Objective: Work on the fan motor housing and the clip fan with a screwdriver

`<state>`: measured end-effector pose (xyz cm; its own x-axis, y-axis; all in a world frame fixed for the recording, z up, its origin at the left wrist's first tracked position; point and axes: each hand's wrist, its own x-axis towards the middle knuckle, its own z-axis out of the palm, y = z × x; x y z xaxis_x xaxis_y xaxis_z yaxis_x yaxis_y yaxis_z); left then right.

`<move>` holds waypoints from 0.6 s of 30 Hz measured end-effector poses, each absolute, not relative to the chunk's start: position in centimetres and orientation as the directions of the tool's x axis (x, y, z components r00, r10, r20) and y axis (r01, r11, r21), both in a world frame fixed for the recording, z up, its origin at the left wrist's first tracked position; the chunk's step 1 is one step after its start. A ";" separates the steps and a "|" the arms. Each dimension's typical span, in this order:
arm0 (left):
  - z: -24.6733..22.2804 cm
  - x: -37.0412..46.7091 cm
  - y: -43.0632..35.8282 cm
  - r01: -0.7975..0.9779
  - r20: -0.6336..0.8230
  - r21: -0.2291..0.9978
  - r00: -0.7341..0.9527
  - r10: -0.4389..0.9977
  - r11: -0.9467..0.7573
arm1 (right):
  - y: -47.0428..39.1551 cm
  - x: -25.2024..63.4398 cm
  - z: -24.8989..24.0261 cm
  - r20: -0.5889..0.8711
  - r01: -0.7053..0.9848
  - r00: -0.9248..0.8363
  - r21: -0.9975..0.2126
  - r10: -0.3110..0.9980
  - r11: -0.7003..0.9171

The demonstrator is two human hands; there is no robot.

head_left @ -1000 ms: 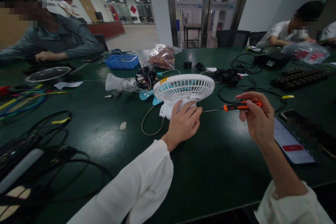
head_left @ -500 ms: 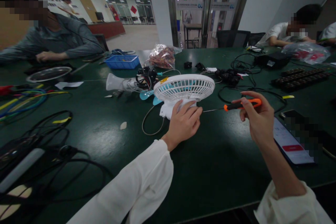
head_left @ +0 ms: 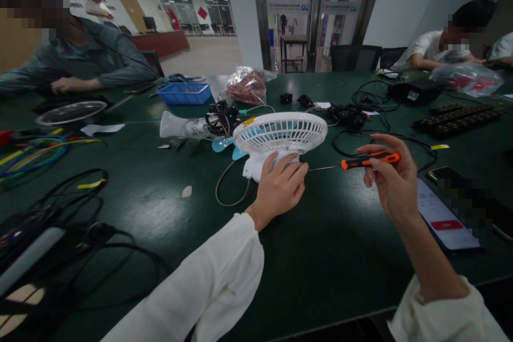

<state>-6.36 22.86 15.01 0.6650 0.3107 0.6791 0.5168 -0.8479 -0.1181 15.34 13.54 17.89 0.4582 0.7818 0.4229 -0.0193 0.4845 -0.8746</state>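
A white fan with a slotted round guard [head_left: 304,141] lies on the dark green table, guard facing up and away. My left hand [head_left: 280,189] is wrapped over its white motor housing, fingers closed on it. Between the fingers of my right hand [head_left: 395,181] is an orange and black screwdriver [head_left: 371,160], held level and pointing left. Its thin shaft reaches the housing beside my left fingertips; the tip is hidden there. Light blue fan blades [head_left: 224,144] show left of the guard. A grey cable [head_left: 218,197] loops beside the housing.
Behind the fan stand a blue tray [head_left: 185,97] and a plastic bag of reddish parts [head_left: 246,88]. A phone [head_left: 449,224] lies beside my right wrist. Black cables [head_left: 96,230] spread at left. A white-grey stand piece [head_left: 176,125] lies left of the fan. Other people sit across the table.
The fingers of my right hand have shifted around the screwdriver handle, and the handle appears rolled. My left hand and the fan stay nearly still.
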 end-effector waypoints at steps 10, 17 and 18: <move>15.0 -6.3 22.9 0.520 0.676 -0.127 0.668 0.310 -0.845 | 13.8 15.3 17.8 0.393 0.029 0.510 -0.897 0.765 0.441; 14.9 -6.4 22.9 0.519 0.677 -0.124 0.667 0.310 -0.846 | 13.6 15.1 18.0 0.390 -0.017 0.489 -0.890 0.780 0.456; 14.9 -6.4 22.9 0.517 0.677 -0.124 0.668 0.309 -0.847 | 13.7 15.1 17.9 0.388 0.014 0.505 -0.897 0.771 0.443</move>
<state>-6.45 22.92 14.90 0.6684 0.3086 0.6768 0.5166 -0.8472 -0.1240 15.15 13.73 17.90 0.5051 0.7708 0.3882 0.0137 0.4426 -0.8966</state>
